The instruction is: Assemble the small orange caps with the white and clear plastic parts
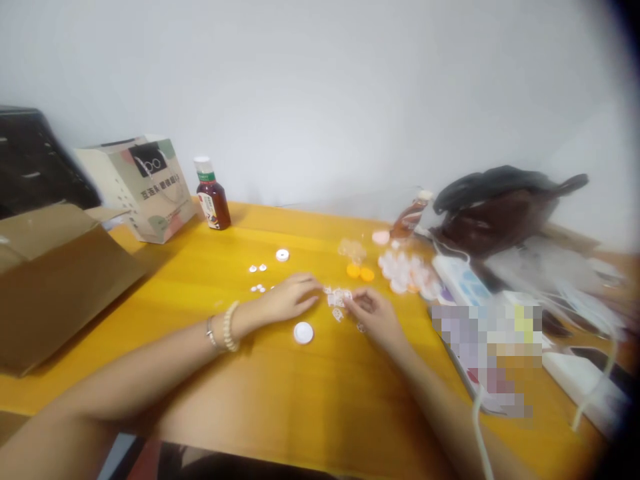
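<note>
A small heap of flat white cut-out pieces (338, 298) lies between my hands on the yellow table. My left hand (293, 297) reaches in from the left, fingers stretched out and thumb apart, its tips at the heap's left edge. With curled fingers, my right hand (377, 317) pinches a small white piece at the heap's right side; blur hides its exact shape. One loose white piece (361, 327) lies beneath the right hand. In front of the left hand is a white round disc (303, 333). Another white disc (283, 255) lies farther back.
Small white knobs (258, 268) lie left. Orange caps (360, 272) and clustered pale caps (407, 270) lie right. A cardboard box (65, 280), paper bag (150, 190) and dark red bottle (213, 200) stand left. A brown bag (500, 213), power strip (463, 280) and cables crowd the right.
</note>
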`<state>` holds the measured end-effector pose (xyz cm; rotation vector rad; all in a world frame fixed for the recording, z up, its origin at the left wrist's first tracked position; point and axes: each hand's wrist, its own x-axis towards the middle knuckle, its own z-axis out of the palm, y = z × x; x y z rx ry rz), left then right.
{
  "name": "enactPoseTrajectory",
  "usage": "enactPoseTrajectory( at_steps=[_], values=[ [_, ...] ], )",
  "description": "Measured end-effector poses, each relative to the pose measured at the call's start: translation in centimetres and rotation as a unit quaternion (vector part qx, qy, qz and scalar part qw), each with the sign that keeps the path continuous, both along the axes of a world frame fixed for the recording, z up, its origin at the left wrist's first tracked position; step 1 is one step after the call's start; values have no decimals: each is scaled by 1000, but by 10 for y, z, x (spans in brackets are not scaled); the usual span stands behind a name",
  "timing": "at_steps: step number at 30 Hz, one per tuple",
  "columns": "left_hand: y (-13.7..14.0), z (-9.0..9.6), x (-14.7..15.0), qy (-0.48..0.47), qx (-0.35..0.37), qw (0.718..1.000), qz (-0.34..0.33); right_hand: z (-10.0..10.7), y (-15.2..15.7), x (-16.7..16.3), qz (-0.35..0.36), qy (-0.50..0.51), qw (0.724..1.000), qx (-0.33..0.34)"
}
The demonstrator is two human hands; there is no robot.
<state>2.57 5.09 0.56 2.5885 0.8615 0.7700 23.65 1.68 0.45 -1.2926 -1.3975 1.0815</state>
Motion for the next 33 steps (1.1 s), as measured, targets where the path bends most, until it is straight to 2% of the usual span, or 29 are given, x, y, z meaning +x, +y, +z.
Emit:
enactPoseTrajectory(
  at_steps=[3, 7, 11, 16, 19, 23, 29, 33],
  values=[
    [16, -5, 13, 15, 22, 999, -27, -5, -7, -16, 24, 116, 992, -49],
    [24, -18, 20, 9, 7, 1000, -10, -10, -14, -30, 32, 195, 977, -85],
    [23, -23, 22, -3, -6, 1000, 9, -11, -18, -38, 22, 230, 968, -94],
    [20, -16, 22, -9, -12, 1000, 15, -12, -21, -40, 8, 237, 966, -99],
    [14, -11, 15, -60, -56, 994, 66, -10, -23, -41, -12, 261, 960, -105],
    [1, -8, -2, -164, -160, 965, 127, -4, -26, -45, -17, 298, 945, -135],
    [-23, -8, -23, -297, -318, 892, 120, 4, -29, -56, 5, 304, 934, -189],
    [-37, -6, -30, -317, -366, 869, 102, 3, -31, -60, 8, 313, 932, -184]
  ],
)
